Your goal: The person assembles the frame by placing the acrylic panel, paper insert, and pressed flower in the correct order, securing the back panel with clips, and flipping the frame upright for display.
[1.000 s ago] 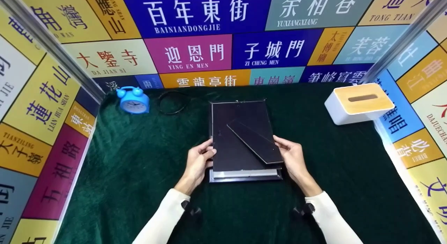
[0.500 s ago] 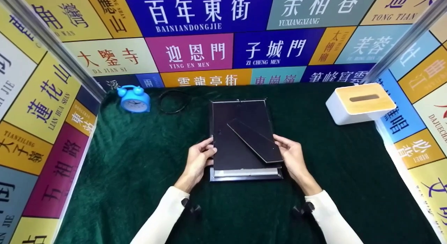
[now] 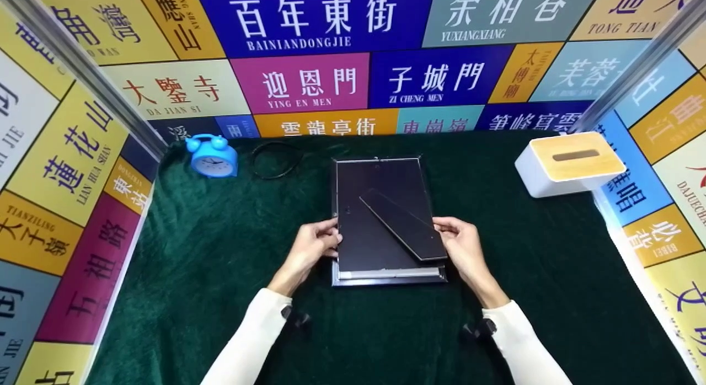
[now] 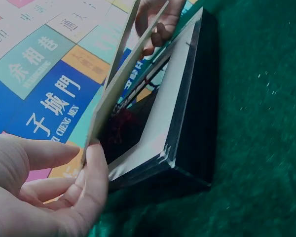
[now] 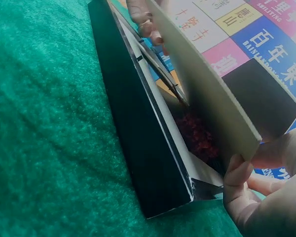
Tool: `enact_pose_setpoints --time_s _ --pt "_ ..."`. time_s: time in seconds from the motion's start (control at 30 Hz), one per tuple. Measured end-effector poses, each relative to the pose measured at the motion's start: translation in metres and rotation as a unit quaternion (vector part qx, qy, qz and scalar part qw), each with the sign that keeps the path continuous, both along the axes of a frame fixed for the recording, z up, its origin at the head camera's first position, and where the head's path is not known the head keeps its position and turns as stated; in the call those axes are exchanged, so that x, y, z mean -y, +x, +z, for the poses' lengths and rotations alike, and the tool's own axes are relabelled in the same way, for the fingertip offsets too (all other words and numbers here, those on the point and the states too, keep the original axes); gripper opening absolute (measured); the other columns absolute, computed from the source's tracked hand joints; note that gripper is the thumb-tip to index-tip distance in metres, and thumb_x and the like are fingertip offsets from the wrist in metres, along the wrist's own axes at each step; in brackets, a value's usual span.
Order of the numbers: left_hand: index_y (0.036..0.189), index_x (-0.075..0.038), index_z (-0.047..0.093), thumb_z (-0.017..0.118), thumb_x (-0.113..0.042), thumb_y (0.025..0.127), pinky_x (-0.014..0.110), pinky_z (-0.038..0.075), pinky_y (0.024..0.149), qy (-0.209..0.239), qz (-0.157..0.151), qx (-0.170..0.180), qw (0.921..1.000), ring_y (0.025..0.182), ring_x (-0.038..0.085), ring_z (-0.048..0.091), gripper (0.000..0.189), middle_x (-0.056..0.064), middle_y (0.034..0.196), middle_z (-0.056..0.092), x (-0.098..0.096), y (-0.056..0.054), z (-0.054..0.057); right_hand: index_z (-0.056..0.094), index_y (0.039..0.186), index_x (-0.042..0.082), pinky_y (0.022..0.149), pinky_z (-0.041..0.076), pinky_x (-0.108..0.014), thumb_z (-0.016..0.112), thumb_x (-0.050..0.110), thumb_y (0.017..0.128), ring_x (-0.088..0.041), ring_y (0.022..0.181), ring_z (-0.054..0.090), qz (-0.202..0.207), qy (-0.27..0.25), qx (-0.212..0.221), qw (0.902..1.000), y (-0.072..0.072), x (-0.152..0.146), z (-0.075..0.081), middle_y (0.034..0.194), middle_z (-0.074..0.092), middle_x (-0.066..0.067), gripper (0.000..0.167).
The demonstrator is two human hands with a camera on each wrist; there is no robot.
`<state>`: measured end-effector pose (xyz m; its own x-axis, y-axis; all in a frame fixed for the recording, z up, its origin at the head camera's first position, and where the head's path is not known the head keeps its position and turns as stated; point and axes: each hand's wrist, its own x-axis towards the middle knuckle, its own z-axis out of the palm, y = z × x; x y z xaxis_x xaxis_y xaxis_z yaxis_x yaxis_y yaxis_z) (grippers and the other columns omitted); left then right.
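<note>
A dark picture frame [image 3: 389,282] lies on the green cloth with its back up. Above it, a black backing board [image 3: 353,236] with a hinged easel leg [image 3: 405,225] is tilted, apart from the frame at the near end. My left hand [image 3: 309,247] pinches the board's left edge between thumb and fingers. On the opposite edge, my right hand [image 3: 466,247] pinches it too. Through the gap, the right wrist view gives a dark inside with a reddish pattern [image 5: 197,136]. The left wrist view has the frame's pale inner rim [image 4: 160,116]. The board's far end is hidden there.
A blue alarm clock [image 3: 214,158] stands at the back left, beside a black cable loop [image 3: 270,177]. At the back right is a white tissue box [image 3: 543,172] with a wooden lid. Printed panels [image 3: 309,81] wall in the table.
Both hands keep hold of the backing board. The left hand and forearm have shifted slightly, and the right hand has dropped a touch toward the near side. The frame stays nearly in place.
</note>
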<state>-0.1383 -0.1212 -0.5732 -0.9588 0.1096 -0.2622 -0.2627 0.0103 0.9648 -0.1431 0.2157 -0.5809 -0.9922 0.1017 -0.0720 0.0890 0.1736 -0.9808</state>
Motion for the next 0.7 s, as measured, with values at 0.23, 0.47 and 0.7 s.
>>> enact_pose_setpoints --time_s 0.23,0.47,0.7 --pt "0.144 0.007 0.068 0.075 -0.001 0.099 0.022 0.05 0.058 -0.143 -0.014 -0.079 0.9865 0.069 0.01 0.058 0.046 0.009 0.099 0.064 0.003 0.0 -0.004 0.078 0.125 -0.01 0.077 0.052 -0.014 0.057 -0.015 0.097 -0.004 0.086 0.067 0.004 0.067 -0.007 0.9977 0.001 0.001 -0.002 0.106 0.077 -0.019 0.035" --pt "0.144 0.007 0.067 0.078 -0.006 0.097 0.028 0.055 0.065 -0.219 -0.033 -0.195 0.9553 0.076 0.014 0.061 0.05 0.008 0.101 0.063 0.006 -0.007 -0.047 0.08 0.126 -0.005 0.075 0.048 -0.013 0.062 -0.01 0.097 -0.007 0.086 0.066 0.014 0.14 -0.006 0.9901 0.001 -0.002 -0.006 0.109 0.079 -0.019 0.034" --pt "0.143 0.004 0.07 0.085 -0.003 0.091 0.029 0.053 0.073 -0.334 -0.028 -0.266 0.9039 0.087 0.013 0.059 0.055 0.001 0.102 0.061 0.006 -0.02 -0.094 0.082 0.121 -0.001 0.074 0.049 -0.014 0.075 -0.006 0.095 -0.015 0.086 0.068 0.018 0.171 -0.029 0.9846 -0.001 -0.005 -0.013 0.107 0.077 -0.018 0.027"
